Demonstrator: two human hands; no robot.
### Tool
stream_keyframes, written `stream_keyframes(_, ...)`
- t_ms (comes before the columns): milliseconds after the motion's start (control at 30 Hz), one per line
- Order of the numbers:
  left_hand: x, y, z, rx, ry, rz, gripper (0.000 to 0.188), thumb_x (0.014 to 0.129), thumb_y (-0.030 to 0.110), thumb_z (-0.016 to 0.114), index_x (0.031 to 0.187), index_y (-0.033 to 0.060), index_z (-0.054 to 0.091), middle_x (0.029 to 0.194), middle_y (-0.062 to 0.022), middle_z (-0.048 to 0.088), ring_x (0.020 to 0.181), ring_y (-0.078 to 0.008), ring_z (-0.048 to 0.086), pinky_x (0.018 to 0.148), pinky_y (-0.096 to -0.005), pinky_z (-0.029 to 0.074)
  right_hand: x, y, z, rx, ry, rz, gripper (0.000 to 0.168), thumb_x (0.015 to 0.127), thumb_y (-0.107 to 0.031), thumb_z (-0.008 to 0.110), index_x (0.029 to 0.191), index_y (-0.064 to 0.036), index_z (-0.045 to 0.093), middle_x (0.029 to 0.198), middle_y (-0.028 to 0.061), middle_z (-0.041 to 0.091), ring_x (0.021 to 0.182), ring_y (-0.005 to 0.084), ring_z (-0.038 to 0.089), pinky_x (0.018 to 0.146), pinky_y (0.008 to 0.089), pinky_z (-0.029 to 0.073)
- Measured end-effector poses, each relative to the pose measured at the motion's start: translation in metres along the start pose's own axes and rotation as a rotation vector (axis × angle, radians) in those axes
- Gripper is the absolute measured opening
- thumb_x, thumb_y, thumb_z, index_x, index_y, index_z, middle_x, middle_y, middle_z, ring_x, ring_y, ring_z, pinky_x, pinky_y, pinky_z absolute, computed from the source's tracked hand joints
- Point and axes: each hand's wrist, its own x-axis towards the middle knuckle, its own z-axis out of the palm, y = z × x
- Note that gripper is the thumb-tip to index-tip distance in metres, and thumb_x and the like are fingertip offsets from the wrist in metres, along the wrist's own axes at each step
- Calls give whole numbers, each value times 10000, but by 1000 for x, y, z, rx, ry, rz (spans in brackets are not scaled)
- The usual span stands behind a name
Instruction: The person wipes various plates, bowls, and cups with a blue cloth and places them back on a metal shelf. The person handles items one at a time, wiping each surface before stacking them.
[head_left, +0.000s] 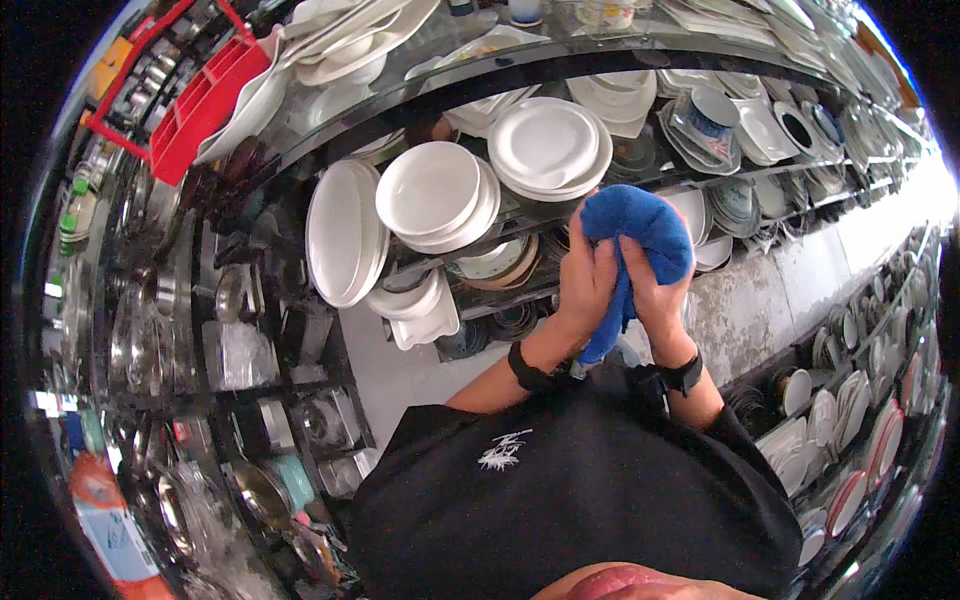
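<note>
Both my hands are raised in front of my chest, beside the shelves. A blue cloth (637, 225) is gripped between them, its top rounded like a dome and its loose end hanging toward my shirt. My left hand (589, 274) presses the cloth's left side, thumb toward the middle. On the other side, my right hand (660, 289) holds it with the thumb across its front and fingers behind. Whether a dish is wrapped inside cannot be seen. Just beyond my left hand stands a stack of round white plates (547, 146), with a stack of white bowls (431, 191) left of it.
Oval white dishes (337, 232) lean at the shelf's left end. A glass upper shelf (465, 56) carries more dishes and a red rack (210, 105). Metalware fills the left shelving (240, 360); plates crowd the right shelving (847, 405). Grey floor (772, 289) shows between the shelves.
</note>
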Motion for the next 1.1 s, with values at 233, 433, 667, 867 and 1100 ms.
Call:
stream_keyframes(233,3,13,-3,80,37,66,626,1046,340,465,1555,43,252,1223,-255,649,1077,-395,680,893,-425,524,-6,-4,8,-288,118,-319,527,840,-68,786,1301,46,559,1210,146,662,1092,220,655,973,349,508)
stream_keyframes(433,3,23,-10,-113,121,-225,537,1078,353,433,1498,28,354,1175,-142,664,1057,-290,657,918,-384,507,14,-14,9,-234,-165,-272,561,828,-197,795,1279,45,565,1150,186,703,1021,260,700,933,368,531)
stream_keyframes(667,-6,40,-34,-718,158,-675,407,1046,422,490,1273,88,548,1137,-19,633,1004,-131,641,861,-314,556,25,-30,23,-221,-444,-441,588,730,-166,827,1253,-18,600,1120,202,678,994,376,685,869,416,546)
stream_keyframes(867,-4,33,-24,-354,190,-237,516,1123,380,300,1505,39,370,1327,-73,556,1243,-151,527,1080,-328,422,0,-16,32,-352,-166,-528,556,773,-137,797,1271,-1,590,1129,208,697,988,357,703,854,415,560)
stream_keyframes(1100,-5,43,-35,-301,144,-133,577,1117,291,360,1606,60,158,1380,-54,423,1017,-87,433,937,-231,378,-3,13,30,-376,0,-720,620,844,-212,805,1334,22,507,1160,242,655,1016,356,649,919,459,514)
